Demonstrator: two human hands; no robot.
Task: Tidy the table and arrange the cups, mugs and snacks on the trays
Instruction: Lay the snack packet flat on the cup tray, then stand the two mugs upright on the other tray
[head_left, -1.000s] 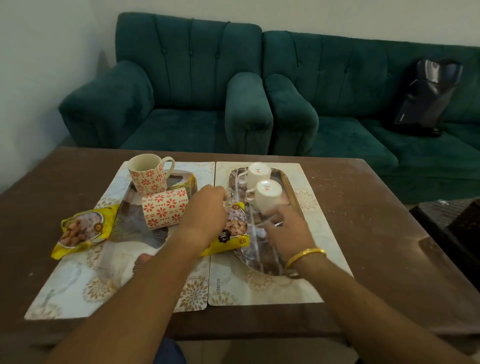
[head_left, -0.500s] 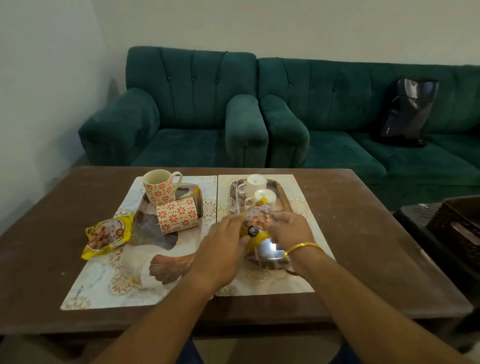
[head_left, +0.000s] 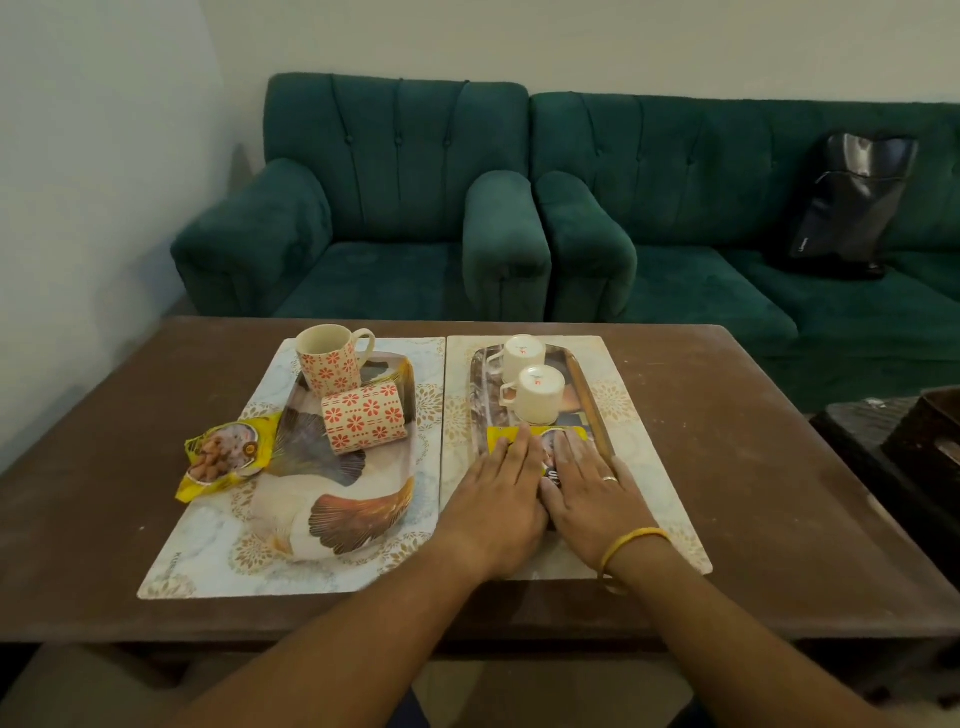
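The two mugs (head_left: 353, 395) are cream with red flower motifs, the two cups (head_left: 535, 389) plain cream with a small red mark on the base, and both snack packets (head_left: 228, 454) yellow. The left tray (head_left: 337, 519) carries brown and white feather-like leaves; the placemats (head_left: 208, 540) are pale marble with gold medallions. The counter (head_left: 753, 467) is dark brown, the sofas (head_left: 395, 208) deep green

Two mugs (head_left: 348, 395) sit on the left tray (head_left: 363, 499); two cups (head_left: 532, 384) on the right tray (head_left: 587, 384).
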